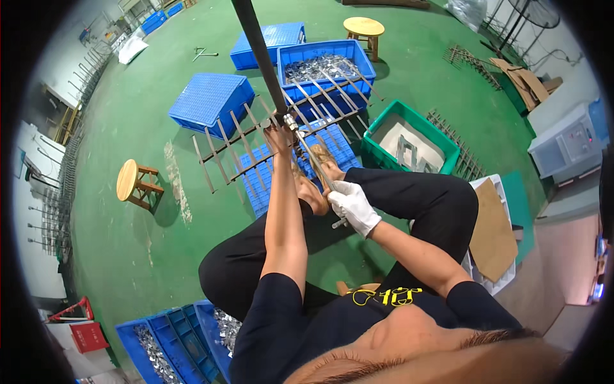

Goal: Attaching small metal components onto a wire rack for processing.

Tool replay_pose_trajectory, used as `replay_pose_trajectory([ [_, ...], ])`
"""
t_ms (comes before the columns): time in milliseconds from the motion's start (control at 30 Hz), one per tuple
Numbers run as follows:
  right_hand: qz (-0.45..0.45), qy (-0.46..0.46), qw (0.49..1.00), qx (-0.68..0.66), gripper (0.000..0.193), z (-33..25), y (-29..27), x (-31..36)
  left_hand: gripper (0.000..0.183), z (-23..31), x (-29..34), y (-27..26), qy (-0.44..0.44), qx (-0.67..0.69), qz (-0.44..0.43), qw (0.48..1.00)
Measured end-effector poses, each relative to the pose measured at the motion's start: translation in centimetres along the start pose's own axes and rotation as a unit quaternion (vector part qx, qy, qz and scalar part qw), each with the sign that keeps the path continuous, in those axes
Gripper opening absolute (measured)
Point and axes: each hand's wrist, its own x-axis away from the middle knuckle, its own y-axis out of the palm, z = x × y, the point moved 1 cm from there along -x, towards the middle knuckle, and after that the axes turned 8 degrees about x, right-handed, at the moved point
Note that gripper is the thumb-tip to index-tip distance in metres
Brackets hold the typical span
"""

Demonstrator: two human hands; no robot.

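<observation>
1. Between the knees (pixel 217 276), the gloved right hand (pixel 354 206) gripped a stiff-looking metal tool (pixel 312 157).
2. Beyond, the bare left hand (pixel 277 139) clasped a pronged rack (pixel 241 137) above a blue crate (pixel 260 203).
3. Rigid and probably heavy, it suited gripping near the dark pole (pixel 262 54).

I counted two hands, left (pixel 277 138) and right (pixel 354 208), one slender silvery metal rod (pixel 309 150) between them, one white fabric glove (pixel 359 214), one green rectangular plastic tub (pixel 379 154) near the feet and two round yellow wooden stools (pixel 364 26) (pixel 127 180) beyond the knees.

Bright light fills the green floor (pixel 115 243), with soft shadows, fisheye bending and blackened corners.
</observation>
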Motion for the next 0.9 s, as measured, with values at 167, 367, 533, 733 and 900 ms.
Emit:
replay_pose_trajectory([
  [167,-0.010,0.041,0.996,-0.074,0.013,-0.7,0.1,0.5,0.019,0.5,0.0,-0.9,-0.010,-0.154,0.027,0.988],
  [367,-0.034,0.051,0.995,-0.084,0.017,-0.8,0.1,1.1,0.020,2.4,1.1,0.8,0.001,-0.322,0.037,0.946],
  [533,-0.038,0.098,0.991,-0.077,0.018,-1.1,0.7,2.6,0.019,4.2,9.6,2.2,-0.047,-0.334,0.316,0.887],
  [733,0.027,-0.099,0.993,-0.062,0.017,0.8,0.7,2.8,0.041,7.2,20.3,16.8,-0.246,-0.271,0.203,0.908],
  [900,-0.027,0.009,0.995,-0.098,0.016,0.9,-2.2,3.3,0.037,7.5,20.3,18.0,-0.282,-0.303,0.184,0.892],
])
